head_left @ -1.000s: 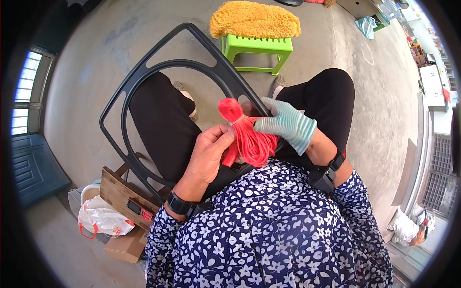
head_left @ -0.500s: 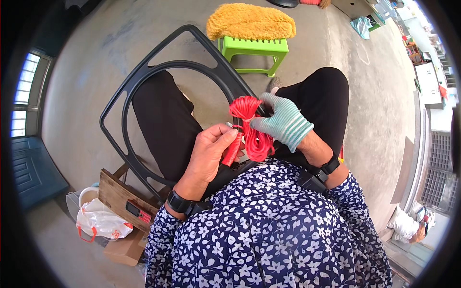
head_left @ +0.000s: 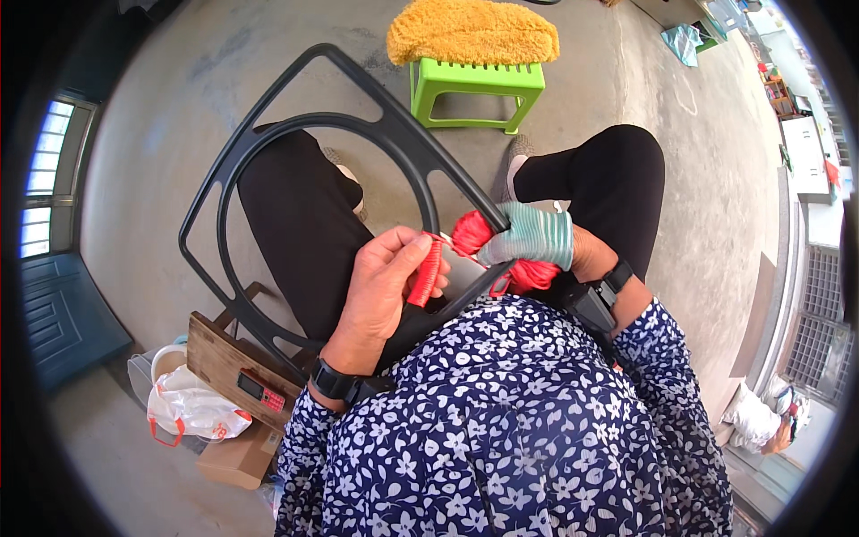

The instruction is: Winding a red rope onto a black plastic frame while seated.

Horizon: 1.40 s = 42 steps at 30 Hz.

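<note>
Red cord (head_left: 501, 255) being wound on a black frame (head_left: 268, 143)
Soft, light cord: bare left hand (head_left: 380, 291) pinches wraps; gloved right hand (head_left: 537, 237), at 3 o'clock, closed around bundle and stiff rail

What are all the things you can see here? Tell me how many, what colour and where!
frame: one, black, across the lap
cord: one bundle, red, wound on the frame, between both hands
stool: one, green, on the floor ahead
cushion: one, yellow, fluffy, on the stool
board: one, brown, by the left knee
bag: one, white, lower left floor
box: one, cardboard, under the board
left hand: bare, gripping the cord on the frame
right hand: in a pale green glove, holding the cord bundle
</note>
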Tool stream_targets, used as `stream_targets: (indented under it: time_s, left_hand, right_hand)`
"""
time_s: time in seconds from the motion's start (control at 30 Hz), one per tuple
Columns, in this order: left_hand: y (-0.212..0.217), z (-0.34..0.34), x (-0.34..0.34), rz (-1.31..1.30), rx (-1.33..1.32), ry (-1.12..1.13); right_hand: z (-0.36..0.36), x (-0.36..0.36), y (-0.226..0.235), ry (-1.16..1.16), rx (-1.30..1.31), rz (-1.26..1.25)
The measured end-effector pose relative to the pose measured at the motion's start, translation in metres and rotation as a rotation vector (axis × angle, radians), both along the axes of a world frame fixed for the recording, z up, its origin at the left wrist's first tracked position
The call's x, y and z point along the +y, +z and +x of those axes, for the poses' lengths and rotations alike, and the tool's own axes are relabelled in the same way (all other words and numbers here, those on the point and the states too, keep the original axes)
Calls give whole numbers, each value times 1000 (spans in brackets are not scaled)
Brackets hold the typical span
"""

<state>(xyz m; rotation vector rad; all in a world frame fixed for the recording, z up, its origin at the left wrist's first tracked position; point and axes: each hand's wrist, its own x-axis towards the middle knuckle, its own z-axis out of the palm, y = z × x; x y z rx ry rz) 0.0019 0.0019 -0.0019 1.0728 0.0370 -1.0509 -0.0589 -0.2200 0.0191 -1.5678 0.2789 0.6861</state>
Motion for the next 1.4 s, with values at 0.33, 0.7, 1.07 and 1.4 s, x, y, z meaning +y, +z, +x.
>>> stream_targets:
  time_s: [0.33, 0.7, 1.07, 1.4]
  left_hand:
    - [14, 5, -1, -79, 97, 81]
    - [7, 7, 4, -61, 34, 132]
    - [7, -4, -8, -86, 88, -142]
    - [-6, -10, -6, -228, 201, -68]
  right_hand:
    - [-40, -64, -21, -911, -98, 710]
    - [-69, -183, 18, -1274, -723, 586]
    - [44, -8, -19, -745, -395, -235]
    - [43, 28, 6, -550, 6, 1046]
